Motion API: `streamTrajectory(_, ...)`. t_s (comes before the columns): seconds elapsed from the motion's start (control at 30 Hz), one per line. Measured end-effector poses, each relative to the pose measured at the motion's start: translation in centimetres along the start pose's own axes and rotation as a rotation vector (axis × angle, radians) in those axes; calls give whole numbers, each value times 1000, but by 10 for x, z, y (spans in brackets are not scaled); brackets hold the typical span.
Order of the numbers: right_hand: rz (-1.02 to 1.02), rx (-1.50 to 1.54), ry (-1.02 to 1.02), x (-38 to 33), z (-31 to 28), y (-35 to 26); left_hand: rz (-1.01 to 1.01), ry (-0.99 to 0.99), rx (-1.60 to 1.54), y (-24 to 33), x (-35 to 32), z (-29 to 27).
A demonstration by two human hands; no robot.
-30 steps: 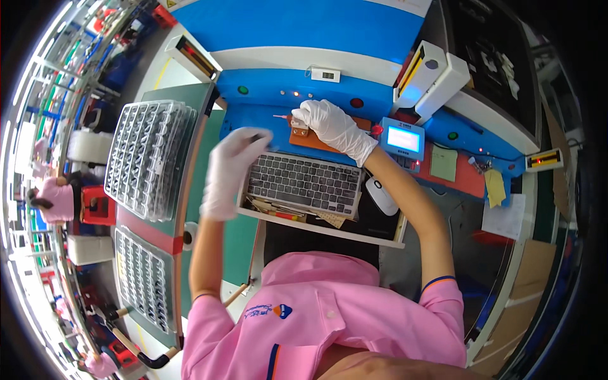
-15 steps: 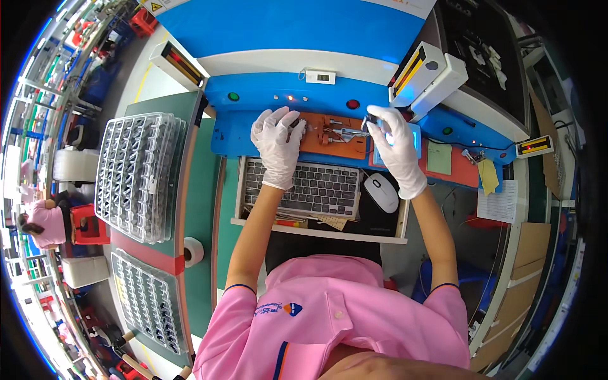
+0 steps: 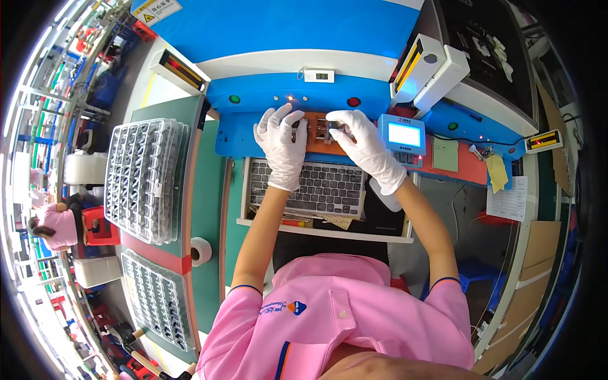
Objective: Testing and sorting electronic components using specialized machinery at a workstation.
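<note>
White gloves cover both hands, two in all, at one orange fixture [image 3: 320,145] on the blue machine bed [image 3: 235,138]. At the fixture's left end, the left hand [image 3: 280,149] has its fingers spread, thumb and forefinger apart with a dark gap between them; whether that grip pinches anything cannot be told. The right hand [image 3: 364,139] comes in over the fixture's right part, its grip nearly together, thumb and fingertips seemingly clamped on one small dark piece [image 3: 334,127], which sits just above the fixture and is mostly hidden by the glove. Small metal parts show between the two hands, too covered to count

Behind the fixture, one green button [image 3: 235,99] and one red button [image 3: 354,102] flank three small lights [image 3: 291,98], the middle one glowing orange. One white meter [image 3: 318,76] is mounted above them. Beside the right hand stands one control box [image 3: 403,135] with a lit screen. Nearer the person lie one keyboard [image 3: 326,190] and one white mouse [image 3: 387,196], the latter partly under the right wrist; two paper notes, one green [image 3: 444,156], one yellow [image 3: 497,172], are farther right. At left, two stacks of clear trays [image 3: 142,180] rest on a green surface [image 3: 166,109], with one white roll [image 3: 201,251] beside it
</note>
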State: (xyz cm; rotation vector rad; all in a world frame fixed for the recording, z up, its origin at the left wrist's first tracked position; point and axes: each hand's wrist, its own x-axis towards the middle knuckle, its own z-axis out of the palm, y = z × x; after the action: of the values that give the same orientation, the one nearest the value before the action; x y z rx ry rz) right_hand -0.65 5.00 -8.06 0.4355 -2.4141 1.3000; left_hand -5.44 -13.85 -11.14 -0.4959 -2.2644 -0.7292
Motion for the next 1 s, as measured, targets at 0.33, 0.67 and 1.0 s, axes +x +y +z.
streamTrajectory(0.33,-155,-343,-17,-10,-30,-6,-57,-64,-38,-3,-7,5)
streamTrajectory(0.67,42,-106,83,-31,-50,-4,-99,-149,56,12,-11,-1)
streamTrajectory(1.0,-165,88,-88,-4,-11,-2,-188,-332,20,30,4,-38)
